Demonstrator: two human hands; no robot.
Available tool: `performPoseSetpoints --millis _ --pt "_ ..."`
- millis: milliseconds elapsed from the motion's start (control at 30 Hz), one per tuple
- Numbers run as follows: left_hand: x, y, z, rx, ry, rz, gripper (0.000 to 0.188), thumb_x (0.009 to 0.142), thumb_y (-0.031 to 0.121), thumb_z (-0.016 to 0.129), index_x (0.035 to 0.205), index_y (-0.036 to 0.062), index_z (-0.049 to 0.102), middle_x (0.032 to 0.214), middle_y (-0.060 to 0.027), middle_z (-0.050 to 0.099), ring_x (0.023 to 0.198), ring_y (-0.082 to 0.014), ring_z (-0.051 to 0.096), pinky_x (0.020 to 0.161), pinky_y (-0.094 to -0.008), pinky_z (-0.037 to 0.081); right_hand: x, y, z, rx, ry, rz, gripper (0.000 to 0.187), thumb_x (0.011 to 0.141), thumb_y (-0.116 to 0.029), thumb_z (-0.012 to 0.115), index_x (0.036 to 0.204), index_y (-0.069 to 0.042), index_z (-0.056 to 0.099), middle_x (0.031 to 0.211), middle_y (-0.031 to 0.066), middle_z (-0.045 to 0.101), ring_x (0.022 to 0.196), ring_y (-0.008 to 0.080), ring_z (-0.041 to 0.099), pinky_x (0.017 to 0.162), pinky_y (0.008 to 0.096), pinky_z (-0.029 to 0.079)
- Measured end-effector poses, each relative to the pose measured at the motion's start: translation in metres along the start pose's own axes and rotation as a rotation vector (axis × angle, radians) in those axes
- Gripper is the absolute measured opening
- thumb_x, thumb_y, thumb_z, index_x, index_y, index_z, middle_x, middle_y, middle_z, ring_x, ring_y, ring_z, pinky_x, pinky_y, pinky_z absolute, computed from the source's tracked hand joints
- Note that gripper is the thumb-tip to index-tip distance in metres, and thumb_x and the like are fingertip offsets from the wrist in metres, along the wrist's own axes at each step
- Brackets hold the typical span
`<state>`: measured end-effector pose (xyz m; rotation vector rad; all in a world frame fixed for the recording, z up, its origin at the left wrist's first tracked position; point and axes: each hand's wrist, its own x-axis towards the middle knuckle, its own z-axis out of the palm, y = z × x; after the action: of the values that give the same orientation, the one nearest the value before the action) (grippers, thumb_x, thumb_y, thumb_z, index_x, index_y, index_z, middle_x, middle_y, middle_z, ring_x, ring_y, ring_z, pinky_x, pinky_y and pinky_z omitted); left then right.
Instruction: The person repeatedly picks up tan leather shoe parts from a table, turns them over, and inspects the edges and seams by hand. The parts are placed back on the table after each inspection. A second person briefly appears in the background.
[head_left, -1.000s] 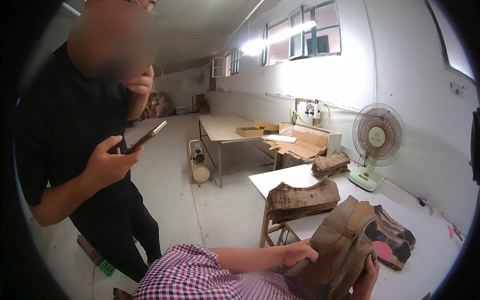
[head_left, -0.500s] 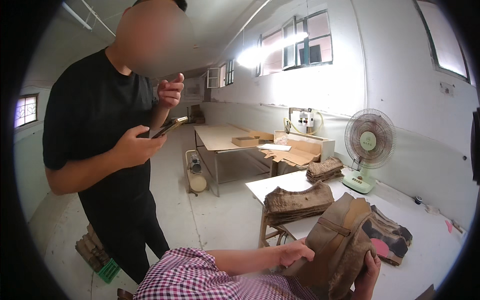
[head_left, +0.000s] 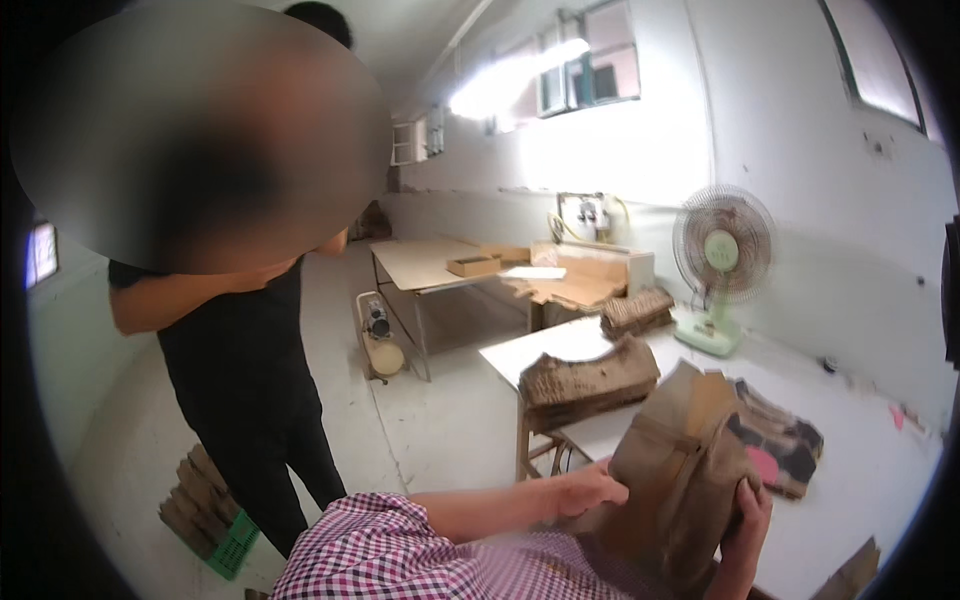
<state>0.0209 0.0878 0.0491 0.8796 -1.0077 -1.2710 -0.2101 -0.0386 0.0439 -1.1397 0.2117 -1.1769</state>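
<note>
A brown leather piece with a strap across it [head_left: 665, 470], shaped like a boot upper, is held upright before me at the near edge of the table. My left hand [head_left: 590, 488] has its fingers curled at the piece's left edge, pinching it. Around the right edge my right hand [head_left: 750, 515] is closed, thumb on the side facing me. Just beyond the piece lie dark and brown patterned pieces [head_left: 785, 435] with a pink patch. A stack of brown furry pieces [head_left: 590, 385] rests to the left of them.
The white table [head_left: 850, 375] carries another brown stack [head_left: 637, 312] and a green fan [head_left: 710, 335]. A person in black [head_left: 245, 400] stands close on my left, by a green crate [head_left: 235, 545]. Farther off are a long table [head_left: 420, 265] and a compressor [head_left: 382, 350].
My view has shifted slightly. The leather piece has turned so less of its fleecy side shows, and both hands stay on it. The person in black has come closer.
</note>
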Motion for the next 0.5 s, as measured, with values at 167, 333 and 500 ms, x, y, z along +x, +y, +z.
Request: performPoseSetpoints --millis 167,333,500 --pt "-0.001 0.0 -0.025 0.615 0.085 0.015 0.047 0.087 -0.003 0.049 0.132 0.006 0.049 0.107 -0.0014 0.061 0.088 -0.0068 0.055 0.069 -0.0247 0.046 -0.006 -0.002 0.019 -0.42 0.178 0.027 0.03 0.088 -0.019 0.065 0.101 0.008 0.065 0.088 0.0038 0.067 0.08 0.0086 0.057 0.072 0.0267 0.047" --pt "0.002 -0.016 -0.006 0.289 0.244 0.15 0.037 0.086 0.002 0.054 0.122 0.0013 0.055 0.111 -0.0092 0.063 0.1 -0.02 0.062 0.081 -0.0322 0.053 -0.028 -0.025 0.063 -0.781 0.049 -0.372 0.004 0.082 0.002 0.068 0.084 0.003 0.065 0.076 0.0044 0.064 0.067 0.01 0.056 0.062 0.0256 0.045" --pt "0.024 -0.045 0.012 -0.372 0.154 0.108 0.041 0.088 0.016 0.06 0.126 0.0019 0.051 0.115 -0.0139 0.061 0.104 -0.0257 0.062 0.09 -0.0362 0.052 -0.033 -0.002 0.101 -1.308 -0.155 -0.592 0.049 0.069 0.002 0.063 0.117 0.003 0.057 0.092 0.012 0.06 0.065 0.0257 0.063 0.052 0.0336 0.051"
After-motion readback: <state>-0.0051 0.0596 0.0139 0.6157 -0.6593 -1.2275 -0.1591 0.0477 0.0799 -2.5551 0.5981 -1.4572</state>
